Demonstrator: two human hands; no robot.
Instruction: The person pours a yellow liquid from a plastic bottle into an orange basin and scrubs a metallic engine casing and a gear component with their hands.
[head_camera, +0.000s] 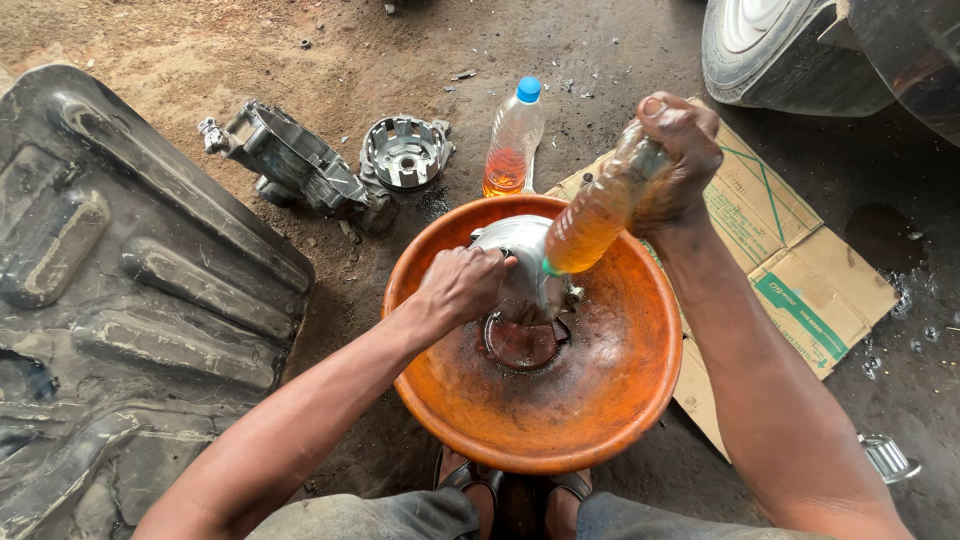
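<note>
The ground is bare, oil-stained dirt (330, 50), sandy brown at the upper left and darker grey toward the right. A large black moulded panel (120, 300) fills the left side. Flattened cardboard (800, 270) lies at centre right, and a vehicle tyre (770, 45) shows in the upper right corner under soft daylight

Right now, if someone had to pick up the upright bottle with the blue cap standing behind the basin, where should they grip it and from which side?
Probably around the clear upper body of the upright bottle, just below its blue cap, coming from above or the far side. It stands upright, while the orange basin crowds its near side.
</note>
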